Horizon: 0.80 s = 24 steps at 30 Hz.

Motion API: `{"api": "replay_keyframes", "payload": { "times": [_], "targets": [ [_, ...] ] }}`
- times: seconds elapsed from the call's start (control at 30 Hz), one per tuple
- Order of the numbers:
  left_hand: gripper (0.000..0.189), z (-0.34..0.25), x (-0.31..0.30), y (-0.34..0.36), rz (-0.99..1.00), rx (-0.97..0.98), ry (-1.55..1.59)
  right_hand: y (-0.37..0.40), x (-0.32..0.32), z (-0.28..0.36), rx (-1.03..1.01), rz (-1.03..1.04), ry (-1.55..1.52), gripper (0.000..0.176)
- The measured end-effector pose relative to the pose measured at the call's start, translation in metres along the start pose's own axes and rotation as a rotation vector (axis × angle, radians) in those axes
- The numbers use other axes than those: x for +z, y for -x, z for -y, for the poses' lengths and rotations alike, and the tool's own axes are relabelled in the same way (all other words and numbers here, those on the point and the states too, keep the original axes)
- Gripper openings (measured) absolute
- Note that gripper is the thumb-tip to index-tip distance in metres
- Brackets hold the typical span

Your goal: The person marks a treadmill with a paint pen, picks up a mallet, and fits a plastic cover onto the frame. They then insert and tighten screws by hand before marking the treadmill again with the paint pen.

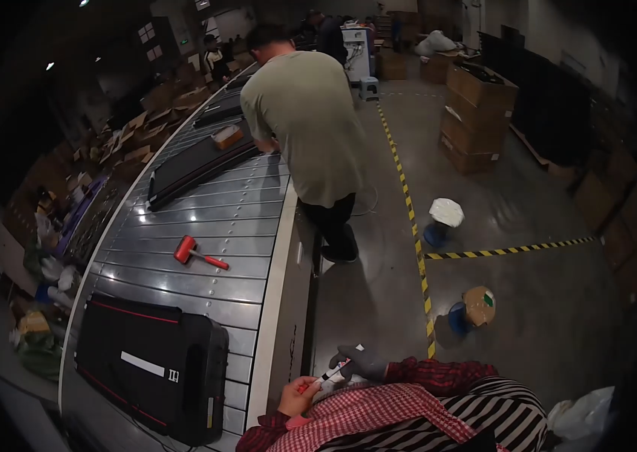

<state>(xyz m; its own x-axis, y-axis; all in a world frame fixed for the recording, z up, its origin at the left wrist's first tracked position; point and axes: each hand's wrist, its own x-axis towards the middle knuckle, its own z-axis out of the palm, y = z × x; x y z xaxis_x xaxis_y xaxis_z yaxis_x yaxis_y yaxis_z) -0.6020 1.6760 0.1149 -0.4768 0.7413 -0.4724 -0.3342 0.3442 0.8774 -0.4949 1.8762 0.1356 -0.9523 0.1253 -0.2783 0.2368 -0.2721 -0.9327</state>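
Note:
My left hand, bare, is closed on one end of a thin white strip with dark and red marks, in front of my checked clothing. My right hand, in a grey glove, is closed around the strip's other end. To the left, a black case with red lines and a white label lies flat on the slatted metal conveyor. Beyond the case, a red mallet rests on the slats, its handle pointing right.
A co-worker stands beside the conveyor at another black case. Stacked cartons stand at the back right. Two stools are on the floor near yellow-black tape.

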Motion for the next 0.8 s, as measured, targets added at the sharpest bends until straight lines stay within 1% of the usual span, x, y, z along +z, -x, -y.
{"api": "replay_keyframes", "payload": {
  "times": [0.03,0.07,0.13,0.17,0.23,0.27,0.33,0.37,0.4,0.43,0.47,0.53,0.57,0.6,0.63,0.67,0.7,0.73,0.77,0.8],
  "targets": [
    [0.021,-0.005,0.007,-0.008,-0.029,0.119,-0.097,0.005,-0.007,0.01,0.002,-0.013,0.033,0.015],
    [0.021,-0.01,0.012,-0.016,-0.011,0.119,-0.116,0.01,-0.011,0.019,-0.01,-0.033,0.021,0.015],
    [0.02,-0.019,0.02,-0.031,-0.041,0.132,-0.183,0.017,-0.016,0.033,0.045,-0.172,-0.209,0.043],
    [0.02,-0.023,0.024,-0.035,-0.027,0.133,-0.195,0.018,-0.021,0.033,0.036,-0.185,-0.218,0.043],
    [0.021,-0.038,0.031,-0.041,-0.02,0.105,-0.189,0.017,-0.03,0.032,0.086,-0.231,-0.402,0.043],
    [0.021,-0.046,0.037,-0.045,-0.01,0.11,-0.195,0.014,-0.038,0.026,0.078,-0.24,-0.403,0.043],
    [0.025,-0.062,0.044,-0.053,0.043,-0.053,-0.132,0.003,-0.053,0.004,0.1,-0.276,-0.434,0.041],
    [0.026,-0.062,0.045,-0.061,0.083,-0.057,-0.176,-0.002,-0.055,-0.005,0.091,-0.28,-0.436,0.041],
    [0.028,-0.058,0.046,-0.07,0.125,-0.06,-0.219,-0.007,-0.056,-0.014,0.04,-0.334,-0.519,0.037],
    [0.028,-0.053,0.047,-0.08,0.121,-0.009,-0.256,-0.012,-0.059,-0.014,-0.012,-0.388,-0.601,0.034],
    [0.028,-0.051,0.042,-0.091,0.132,-0.008,-0.259,-0.015,-0.061,-0.012,-0.017,-0.4,-0.602,0.034],
    [0.026,-0.058,0.038,-0.107,0.157,0.244,-0.439,-0.018,-0.063,-0.002,-0.066,-0.463,-0.494,0.034],
    [0.026,-0.06,0.035,-0.117,0.166,0.328,-0.478,-0.022,-0.063,-0.002,-0.057,-0.481,-0.497,0.034],
    [0.026,-0.069,0.034,-0.127,0.176,0.411,-0.512,-0.029,-0.065,-0.002,-0.128,-0.506,-0.317,0.034],
    [0.025,-0.079,0.031,-0.139,0.206,0.464,-0.503,-0.036,-0.068,0.019,-0.208,-0.527,-0.125,0.034],
    [0.025,-0.092,0.028,-0.152,0.221,0.478,-0.494,-0.037,-0.072,0.045,-0.076,-0.541,-0.242,0.034],
    [0.026,-0.107,0.027,-0.163,0.253,0.547,-0.514,-0.042,-0.079,0.058,-0.083,-0.557,-0.224,0.034],
    [0.027,-0.118,0.027,-0.173,0.283,0.614,-0.532,-0.047,-0.085,0.067,-0.106,-0.577,-0.076,0.033],
    [0.027,-0.127,0.027,-0.183,0.293,0.629,-0.519,-0.053,-0.09,0.074,-0.127,-0.594,0.07,0.033],
    [0.029,-0.135,0.025,-0.191,0.337,0.568,-0.558,-0.06,-0.091,0.078,-0.13,-0.604,0.08,0.033]
  ]
}}
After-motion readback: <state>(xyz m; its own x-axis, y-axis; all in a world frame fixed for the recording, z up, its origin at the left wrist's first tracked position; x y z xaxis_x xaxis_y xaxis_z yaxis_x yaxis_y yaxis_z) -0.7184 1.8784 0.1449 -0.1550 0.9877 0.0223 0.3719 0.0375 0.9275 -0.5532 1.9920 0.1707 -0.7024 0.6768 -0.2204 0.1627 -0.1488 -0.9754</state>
